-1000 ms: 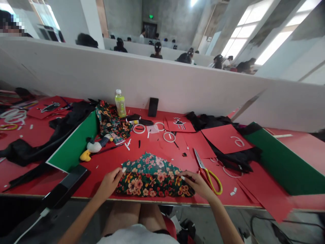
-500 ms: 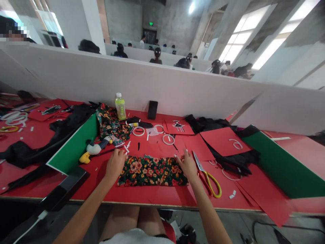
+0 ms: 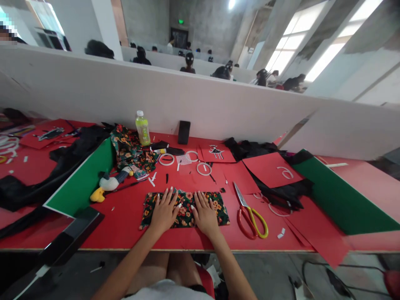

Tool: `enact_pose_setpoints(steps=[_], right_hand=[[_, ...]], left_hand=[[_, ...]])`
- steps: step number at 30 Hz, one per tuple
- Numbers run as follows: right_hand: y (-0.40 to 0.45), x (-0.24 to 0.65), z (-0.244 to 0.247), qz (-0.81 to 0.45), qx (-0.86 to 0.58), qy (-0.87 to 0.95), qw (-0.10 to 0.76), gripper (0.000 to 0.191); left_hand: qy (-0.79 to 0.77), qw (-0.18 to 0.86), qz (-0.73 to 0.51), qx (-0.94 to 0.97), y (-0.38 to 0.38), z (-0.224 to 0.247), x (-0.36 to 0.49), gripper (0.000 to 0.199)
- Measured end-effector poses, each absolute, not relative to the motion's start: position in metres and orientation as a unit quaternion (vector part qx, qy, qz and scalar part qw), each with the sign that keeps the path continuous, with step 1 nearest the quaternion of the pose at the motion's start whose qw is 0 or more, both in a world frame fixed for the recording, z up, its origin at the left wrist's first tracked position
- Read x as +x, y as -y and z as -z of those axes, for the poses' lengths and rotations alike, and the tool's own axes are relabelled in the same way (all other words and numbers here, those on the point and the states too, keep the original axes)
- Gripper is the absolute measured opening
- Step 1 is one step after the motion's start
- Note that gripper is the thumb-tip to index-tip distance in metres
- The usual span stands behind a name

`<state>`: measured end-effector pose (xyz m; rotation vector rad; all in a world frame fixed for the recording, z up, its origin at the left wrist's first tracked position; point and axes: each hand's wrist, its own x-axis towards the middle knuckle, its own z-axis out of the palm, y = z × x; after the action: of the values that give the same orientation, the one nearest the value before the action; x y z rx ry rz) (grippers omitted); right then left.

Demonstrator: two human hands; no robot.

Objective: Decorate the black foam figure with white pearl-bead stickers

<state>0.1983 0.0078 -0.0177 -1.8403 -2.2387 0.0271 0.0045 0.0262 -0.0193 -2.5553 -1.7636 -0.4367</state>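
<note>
A folded strip of dark green floral fabric [image 3: 184, 216] lies lengthwise across the red table in front of me. My left hand [image 3: 165, 210] rests flat on its left half, fingers spread and pointing away from me. On the right half lies my right hand [image 3: 204, 212], also flat with fingers stretched out. Both hands hide parts of the flower print. Scissors [image 3: 248, 212] with one red and one yellow handle lie to the right of the fabric, blades slightly parted. A small dark scrap [image 3: 222, 190] sits just beyond the fabric's right end.
A green bottle [image 3: 143, 129], a phone [image 3: 184, 132] and crumpled floral cloth [image 3: 131, 150] stand or lie at the back. White rings [image 3: 204, 168] and red sheets [image 3: 271, 171] are strewn about. Left are a stuffed toy [image 3: 112, 183] and a black box [image 3: 71, 235]; green dividers [image 3: 350, 200] flank the space.
My hands have moved inward from the fabric's two ends and now lie flat on its middle. The view has shifted slightly; the scissors stay beside the fabric.
</note>
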Motion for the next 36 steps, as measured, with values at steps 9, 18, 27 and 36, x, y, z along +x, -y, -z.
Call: enact_pose_setpoints(steps=[9, 18, 27, 36], right_hand=[[-0.004, 0.237, 0.023, 0.011, -0.673, 0.735, 0.086, 0.052], [0.003, 0.266, 0.003, 0.040, -0.713, 0.692, 0.106, 0.054], [-0.012, 0.169, 0.013, -0.010, -0.600, 0.790, 0.125, 0.049], [-0.007, 0.237, 0.021, 0.005, -0.657, 0.747, 0.096, 0.050]], left_hand=[[0.592, 0.005, 0.110, -0.798, -0.026, 0.017, -0.030, 0.051], [0.671, 0.066, 0.175, -0.717, -0.019, -0.002, -0.076, 0.057], [0.568, -0.001, 0.146, -0.810, -0.016, 0.007, 0.026, 0.046], [0.605, 0.007, 0.134, -0.785, -0.013, 0.018, -0.049, 0.051]])
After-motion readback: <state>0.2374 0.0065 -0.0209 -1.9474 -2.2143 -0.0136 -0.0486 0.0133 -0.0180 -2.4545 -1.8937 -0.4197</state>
